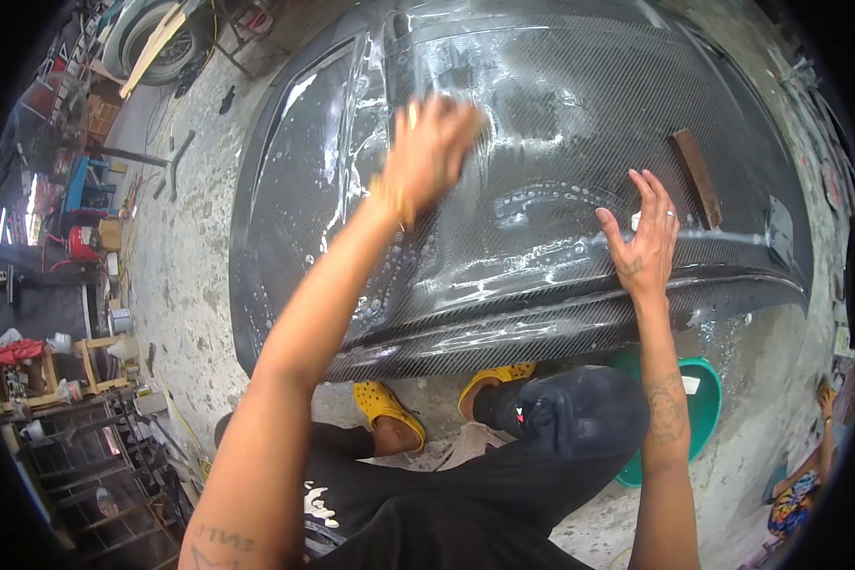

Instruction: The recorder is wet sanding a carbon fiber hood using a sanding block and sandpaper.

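Observation:
A large black carbon-fibre car hood (pixel 560 123) lies in front of me, wet and streaked with suds. My left hand (pixel 432 152), blurred by motion, is closed over its left-middle surface. A small tan pad (pixel 477 122) shows at its fingertips, its exact kind too smeared to tell. To the right, my right hand (pixel 646 237) is over the near part of the hood with its fingers spread, gripping nothing. Just right of it, a long brown strip (pixel 696 179) lies on the hood. A small white bit (pixel 636 221) shows by the right fingers.
Below the hood's near edge, a green basin (pixel 701 408) stands on the concrete floor (pixel 185 275) by my right forearm. Shelves (pixel 76 475) with tools and cans line the left. A wheel (pixel 157 47) is at far left. Another person (pixel 798 494) is at the right rim.

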`<action>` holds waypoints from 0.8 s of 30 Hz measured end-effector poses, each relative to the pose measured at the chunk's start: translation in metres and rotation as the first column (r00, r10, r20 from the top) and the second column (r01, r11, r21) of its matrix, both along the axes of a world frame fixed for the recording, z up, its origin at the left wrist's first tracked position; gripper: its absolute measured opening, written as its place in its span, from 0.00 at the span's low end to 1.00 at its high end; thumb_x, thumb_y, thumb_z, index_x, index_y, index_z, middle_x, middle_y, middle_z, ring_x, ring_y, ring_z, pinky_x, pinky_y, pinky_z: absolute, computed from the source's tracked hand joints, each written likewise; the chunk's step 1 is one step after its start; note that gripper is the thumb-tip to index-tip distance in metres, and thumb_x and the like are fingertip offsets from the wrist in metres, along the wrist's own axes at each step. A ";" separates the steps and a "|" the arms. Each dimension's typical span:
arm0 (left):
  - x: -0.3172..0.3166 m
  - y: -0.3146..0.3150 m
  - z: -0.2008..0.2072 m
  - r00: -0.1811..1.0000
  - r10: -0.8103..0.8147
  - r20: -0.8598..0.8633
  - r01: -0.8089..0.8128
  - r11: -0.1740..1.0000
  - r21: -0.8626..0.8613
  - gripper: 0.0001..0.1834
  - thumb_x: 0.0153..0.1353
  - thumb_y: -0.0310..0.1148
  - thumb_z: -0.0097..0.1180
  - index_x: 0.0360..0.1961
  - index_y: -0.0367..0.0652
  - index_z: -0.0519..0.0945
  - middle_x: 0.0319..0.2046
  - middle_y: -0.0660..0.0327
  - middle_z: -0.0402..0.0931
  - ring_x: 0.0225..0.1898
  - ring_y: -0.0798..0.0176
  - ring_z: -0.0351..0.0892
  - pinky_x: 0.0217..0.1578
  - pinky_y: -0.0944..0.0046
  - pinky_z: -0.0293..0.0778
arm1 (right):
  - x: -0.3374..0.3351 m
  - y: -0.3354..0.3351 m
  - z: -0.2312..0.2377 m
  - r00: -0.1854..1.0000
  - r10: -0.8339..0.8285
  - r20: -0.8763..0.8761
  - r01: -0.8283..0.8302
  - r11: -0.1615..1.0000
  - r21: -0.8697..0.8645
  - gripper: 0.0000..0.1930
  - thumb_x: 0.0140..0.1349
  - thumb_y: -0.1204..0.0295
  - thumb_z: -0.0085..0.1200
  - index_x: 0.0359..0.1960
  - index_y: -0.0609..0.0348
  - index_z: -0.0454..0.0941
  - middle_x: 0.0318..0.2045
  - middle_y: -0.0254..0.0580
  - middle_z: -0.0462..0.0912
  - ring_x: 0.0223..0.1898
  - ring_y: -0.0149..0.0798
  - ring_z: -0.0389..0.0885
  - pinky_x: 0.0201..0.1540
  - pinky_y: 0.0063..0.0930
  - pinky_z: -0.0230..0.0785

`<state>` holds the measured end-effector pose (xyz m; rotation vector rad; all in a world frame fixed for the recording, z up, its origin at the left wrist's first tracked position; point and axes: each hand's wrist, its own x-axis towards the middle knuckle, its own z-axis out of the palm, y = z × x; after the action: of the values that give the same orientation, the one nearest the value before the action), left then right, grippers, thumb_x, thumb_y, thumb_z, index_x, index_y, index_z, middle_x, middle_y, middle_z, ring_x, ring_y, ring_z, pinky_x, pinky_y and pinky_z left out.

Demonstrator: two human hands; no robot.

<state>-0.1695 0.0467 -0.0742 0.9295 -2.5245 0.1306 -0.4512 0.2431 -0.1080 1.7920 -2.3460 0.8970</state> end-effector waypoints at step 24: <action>-0.012 -0.135 -0.015 0.951 0.256 -0.175 -0.253 0.967 0.040 0.18 0.70 0.39 0.55 0.59 0.54 0.82 0.54 0.46 0.77 0.54 0.40 0.75 0.58 0.40 0.68 | 0.010 -0.019 -0.011 1.000 0.009 0.007 -0.009 1.000 0.004 0.35 0.68 0.42 0.55 0.70 0.45 0.69 0.71 0.44 0.66 0.69 0.55 0.67 0.73 0.54 0.52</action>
<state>-0.1810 -0.0879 -0.0894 1.2152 -2.2369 0.0991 -0.4408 0.2245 -0.1188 1.8058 -2.3474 0.9023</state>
